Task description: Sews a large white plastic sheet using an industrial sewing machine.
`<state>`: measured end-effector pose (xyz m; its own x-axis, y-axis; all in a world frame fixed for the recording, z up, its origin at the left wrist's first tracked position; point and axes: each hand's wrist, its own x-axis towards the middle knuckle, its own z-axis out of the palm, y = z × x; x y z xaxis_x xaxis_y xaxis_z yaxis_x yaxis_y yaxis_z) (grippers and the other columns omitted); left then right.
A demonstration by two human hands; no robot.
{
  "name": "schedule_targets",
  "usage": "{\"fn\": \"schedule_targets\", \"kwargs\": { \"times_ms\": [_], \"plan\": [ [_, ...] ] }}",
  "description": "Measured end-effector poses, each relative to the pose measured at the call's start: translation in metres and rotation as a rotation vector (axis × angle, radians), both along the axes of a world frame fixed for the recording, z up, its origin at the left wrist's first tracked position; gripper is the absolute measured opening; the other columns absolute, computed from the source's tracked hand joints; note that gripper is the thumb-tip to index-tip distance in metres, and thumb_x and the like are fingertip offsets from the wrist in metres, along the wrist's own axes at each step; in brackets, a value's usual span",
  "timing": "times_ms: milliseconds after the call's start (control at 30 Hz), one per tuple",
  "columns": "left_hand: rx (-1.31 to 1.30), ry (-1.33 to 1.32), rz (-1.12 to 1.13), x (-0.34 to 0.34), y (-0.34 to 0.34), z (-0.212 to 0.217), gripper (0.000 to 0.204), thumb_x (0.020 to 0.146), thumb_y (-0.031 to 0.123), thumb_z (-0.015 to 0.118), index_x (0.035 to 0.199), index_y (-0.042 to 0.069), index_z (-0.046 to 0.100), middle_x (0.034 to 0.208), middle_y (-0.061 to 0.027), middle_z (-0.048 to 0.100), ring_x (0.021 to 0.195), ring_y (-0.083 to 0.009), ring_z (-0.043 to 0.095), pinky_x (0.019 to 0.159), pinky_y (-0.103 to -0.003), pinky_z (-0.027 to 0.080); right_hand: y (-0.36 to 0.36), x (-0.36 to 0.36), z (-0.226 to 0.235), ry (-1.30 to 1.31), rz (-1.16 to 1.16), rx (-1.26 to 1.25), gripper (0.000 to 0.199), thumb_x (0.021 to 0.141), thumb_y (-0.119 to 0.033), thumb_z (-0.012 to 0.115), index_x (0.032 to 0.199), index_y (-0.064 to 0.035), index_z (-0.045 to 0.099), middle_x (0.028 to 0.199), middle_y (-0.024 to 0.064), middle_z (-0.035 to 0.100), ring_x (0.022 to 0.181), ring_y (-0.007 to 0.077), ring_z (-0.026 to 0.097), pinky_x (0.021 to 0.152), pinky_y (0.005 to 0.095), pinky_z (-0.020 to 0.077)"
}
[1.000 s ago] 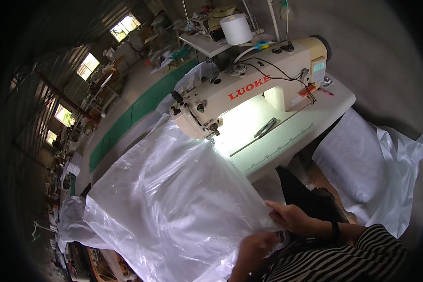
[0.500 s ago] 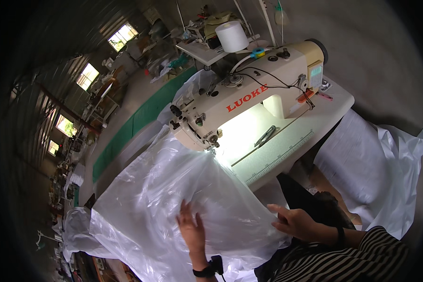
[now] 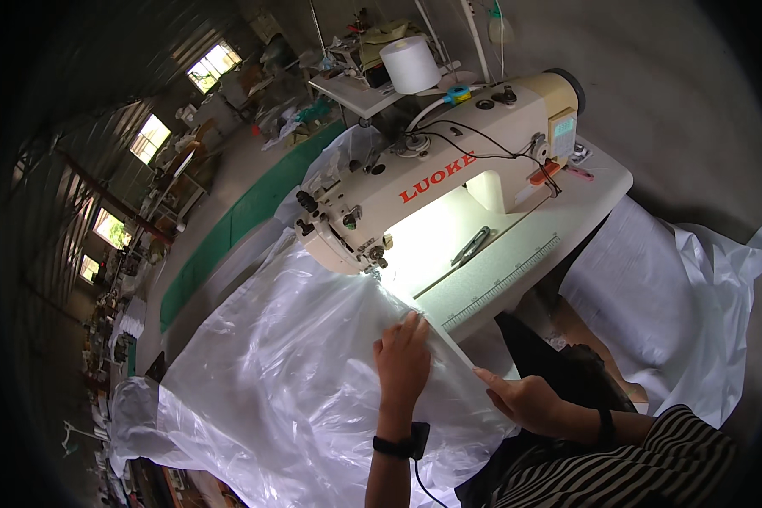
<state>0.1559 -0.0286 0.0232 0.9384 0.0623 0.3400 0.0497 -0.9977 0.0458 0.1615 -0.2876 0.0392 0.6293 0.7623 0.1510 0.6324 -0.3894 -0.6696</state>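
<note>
A large sheet of thin, shiny white plastic-like material (image 3: 271,356) spreads over the left of the sewing machine (image 3: 449,165) and hangs toward me. Part of it lies under the machine's lit needle area. My left hand (image 3: 402,360) is on the sheet near its right edge, fingers together and curled at that edge, fingertips partly hidden. Lower right, my right hand (image 3: 529,402) pinches the same edge between thumb and fingers. Between both hands the edge runs straight and taut toward the needle. Metal thread snips (image 3: 470,247) rest on the machine bed.
A white thread cone (image 3: 411,65) stands behind the machine. More white sheeting (image 3: 652,288) hangs at the right. A green strip (image 3: 237,224) runs along the long surface at the left. A small pink object (image 3: 577,172) lies by the machine's base.
My left hand has moved up and right, from spread above the sheet to its edge. My right hand stays near its place, and the edge between the hands is now straighter.
</note>
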Motion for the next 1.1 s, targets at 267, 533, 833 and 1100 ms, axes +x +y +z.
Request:
{"fn": "schedule_targets", "kwargs": {
  "times_ms": [267,533,833,1100],
  "plan": [
    [-0.076,0.026,0.186,-0.051,0.016,0.011,0.049,0.084,0.02,0.063,0.132,0.016,0.057,0.141,-0.0046,0.054,0.129,-0.031,0.049,0.109,-0.057,0.031,0.006,0.009,-0.018,-0.25,0.045,-0.201,0.054,0.085,-0.01,0.06,0.137,-0.0007,0.049,0.063,0.0072,0.062,0.05,0.022,0.064,0.043,0.0307,0.0495],
    [-0.153,0.286,0.515,-0.069,0.12,0.003,0.06,0.096,0.042,0.054,0.149,0.021,0.037,0.158,-0.0118,0.029,0.144,-0.0423,0.026,0.103,-0.076,0.025,0.071,-0.003,-0.026,-0.162,0.239,-0.208,0.057,0.086,-0.01,0.056,0.139,0.0045,0.043,0.057,0.0107,0.059,0.047,0.0258,0.062,0.04,0.0391,0.0465],
    [-0.17,0.332,0.5,0.011,0.212,-0.008,0.061,0.098,0.048,0.048,0.151,0.024,0.03,0.159,-0.0113,0.025,0.144,-0.042,0.024,0.104,-0.074,0.027,0.145,0.074,-0.009,-0.007,0.112,-0.155,0.041,0.09,-0.005,0.048,0.129,0.0078,0.048,0.072,0.0193,0.066,0.067,0.0382,0.067,0.06,0.0474,0.0534],
    [-0.283,-0.007,0.243,-0.023,0.213,0.017,0.048,0.095,0.037,0.056,0.138,0.016,0.052,0.152,-0.0152,0.038,0.139,-0.0365,0.037,0.11,-0.047,0.035,0.108,0.061,-0.003,0.164,0.085,0.236,0.047,0.092,-0.022,0.06,0.131,0.0024,0.049,0.102,0.0246,0.064,0.093,0.0371,0.065,0.079,0.0448,0.053]
  ]
}}
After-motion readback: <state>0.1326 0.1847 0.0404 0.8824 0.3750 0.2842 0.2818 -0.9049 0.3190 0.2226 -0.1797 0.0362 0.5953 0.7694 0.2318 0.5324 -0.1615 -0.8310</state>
